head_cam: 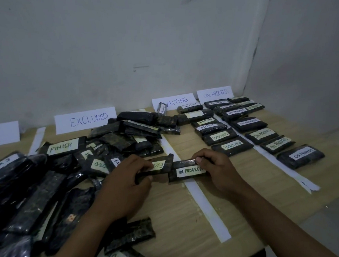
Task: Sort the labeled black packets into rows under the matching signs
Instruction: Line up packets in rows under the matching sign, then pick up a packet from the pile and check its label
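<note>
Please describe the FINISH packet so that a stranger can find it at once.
Start at the EXCLUDED sign against the wall. Just below its left end, on the unsorted pile, lies the FINISH packet. It alone shows the whole word FINISH on its label.

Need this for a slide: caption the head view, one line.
Left hand holds an EXCLUDED packet, right hand an ON PROGRESS packet, beside half-sorted rows.

Dim, bluish, wide-angle bowing, perhaps slightly soft
</note>
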`<action>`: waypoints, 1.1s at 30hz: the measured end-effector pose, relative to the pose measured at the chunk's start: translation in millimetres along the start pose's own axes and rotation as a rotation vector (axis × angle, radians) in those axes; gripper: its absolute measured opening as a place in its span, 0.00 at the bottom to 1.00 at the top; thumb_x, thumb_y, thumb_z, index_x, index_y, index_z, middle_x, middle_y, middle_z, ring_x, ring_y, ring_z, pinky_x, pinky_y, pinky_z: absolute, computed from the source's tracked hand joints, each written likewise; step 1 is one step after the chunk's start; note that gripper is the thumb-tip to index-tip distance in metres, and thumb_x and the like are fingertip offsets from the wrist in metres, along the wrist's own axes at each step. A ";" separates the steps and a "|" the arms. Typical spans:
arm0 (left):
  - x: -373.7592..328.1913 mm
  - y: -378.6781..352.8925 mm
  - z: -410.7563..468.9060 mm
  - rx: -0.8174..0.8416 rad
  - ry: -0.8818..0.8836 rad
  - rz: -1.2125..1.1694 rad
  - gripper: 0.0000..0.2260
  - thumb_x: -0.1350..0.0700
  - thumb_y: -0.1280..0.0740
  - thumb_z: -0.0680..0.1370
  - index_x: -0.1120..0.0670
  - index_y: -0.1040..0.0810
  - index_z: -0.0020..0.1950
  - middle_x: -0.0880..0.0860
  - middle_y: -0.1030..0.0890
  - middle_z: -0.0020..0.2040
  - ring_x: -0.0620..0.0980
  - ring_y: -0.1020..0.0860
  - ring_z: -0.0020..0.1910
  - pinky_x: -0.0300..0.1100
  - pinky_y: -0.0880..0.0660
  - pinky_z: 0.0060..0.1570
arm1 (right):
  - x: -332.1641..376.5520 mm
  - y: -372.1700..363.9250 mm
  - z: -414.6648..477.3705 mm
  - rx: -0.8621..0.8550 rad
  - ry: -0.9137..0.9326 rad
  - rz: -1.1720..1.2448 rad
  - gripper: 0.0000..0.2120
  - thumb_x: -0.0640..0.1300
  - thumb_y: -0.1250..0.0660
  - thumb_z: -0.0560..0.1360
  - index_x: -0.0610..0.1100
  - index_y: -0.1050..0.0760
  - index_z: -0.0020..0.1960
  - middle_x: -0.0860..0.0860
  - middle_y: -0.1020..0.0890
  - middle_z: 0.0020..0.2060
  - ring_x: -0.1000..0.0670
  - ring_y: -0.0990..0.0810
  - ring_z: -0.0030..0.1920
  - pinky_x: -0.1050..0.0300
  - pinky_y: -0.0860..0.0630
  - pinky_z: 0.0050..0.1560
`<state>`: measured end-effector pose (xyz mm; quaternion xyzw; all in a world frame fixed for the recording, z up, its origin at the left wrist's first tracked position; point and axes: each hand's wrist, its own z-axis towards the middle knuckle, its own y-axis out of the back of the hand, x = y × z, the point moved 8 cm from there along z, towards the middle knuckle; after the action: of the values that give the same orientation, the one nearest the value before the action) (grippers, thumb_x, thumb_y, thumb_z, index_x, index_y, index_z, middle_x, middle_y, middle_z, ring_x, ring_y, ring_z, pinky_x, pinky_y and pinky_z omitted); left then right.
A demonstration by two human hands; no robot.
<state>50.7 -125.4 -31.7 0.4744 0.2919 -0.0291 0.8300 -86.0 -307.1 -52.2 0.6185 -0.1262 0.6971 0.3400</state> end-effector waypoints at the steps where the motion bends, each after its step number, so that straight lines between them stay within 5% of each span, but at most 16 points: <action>1: -0.1 -0.3 -0.2 0.001 -0.002 0.002 0.12 0.46 0.37 0.72 0.45 0.23 0.54 0.36 0.28 0.49 0.34 0.28 0.50 0.28 0.36 0.43 | -1.0 1.9 0.2 -0.023 -0.017 0.059 0.08 0.34 0.39 0.78 0.36 0.22 0.44 0.47 0.21 0.37 0.54 0.23 0.39 0.63 0.28 0.41; 5: -1.0 0.0 0.4 0.001 -0.005 -0.008 0.11 0.46 0.37 0.72 0.43 0.24 0.53 0.36 0.28 0.49 0.32 0.29 0.51 0.27 0.37 0.42 | -3.8 9.0 -0.7 -0.096 -0.076 0.263 0.08 0.33 0.38 0.77 0.40 0.21 0.43 0.44 0.20 0.38 0.47 0.22 0.40 0.54 0.25 0.41; 11: -0.2 -0.6 -1.2 0.010 -0.016 -0.002 0.10 0.46 0.37 0.72 0.40 0.24 0.52 0.36 0.27 0.48 0.33 0.28 0.49 0.31 0.34 0.42 | -4.9 20.6 -5.7 -0.217 -0.099 0.482 0.04 0.32 0.35 0.75 0.38 0.27 0.42 0.46 0.25 0.34 0.53 0.30 0.24 0.62 0.32 0.21; 20: -4.8 -3.0 -3.6 0.032 -0.062 0.069 0.10 0.49 0.36 0.75 0.44 0.22 0.55 0.37 0.26 0.47 0.35 0.28 0.48 0.29 0.34 0.42 | -6.6 21.8 -7.0 -0.166 -0.128 0.591 0.16 0.28 0.29 0.63 0.39 0.23 0.49 0.41 0.21 0.45 0.45 0.23 0.37 0.59 0.24 0.31; 28: -30.3 3.3 0.8 0.053 -0.175 0.112 0.13 0.44 0.44 0.75 0.42 0.21 0.52 0.35 0.25 0.44 0.34 0.27 0.42 0.27 0.35 0.38 | 3.6 40.4 -10.9 -0.172 -0.052 0.649 0.32 0.46 0.16 0.49 0.43 0.22 0.51 0.39 0.20 0.40 0.45 0.22 0.34 0.56 0.23 0.33; 33: -72.7 -18.6 22.6 0.123 -0.300 0.048 0.10 0.47 0.41 0.76 0.41 0.22 0.50 0.36 0.24 0.44 0.34 0.26 0.43 0.28 0.29 0.41 | 21.0 87.9 -16.2 -0.242 -0.004 0.625 0.26 0.41 0.26 0.64 0.43 0.23 0.62 0.42 0.19 0.48 0.45 0.22 0.39 0.58 0.24 0.34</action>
<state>-5.3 -170.5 -0.2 0.5213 0.1508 -0.0975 0.8342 -154.1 -355.5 -14.0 0.5065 -0.3925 0.7462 0.1806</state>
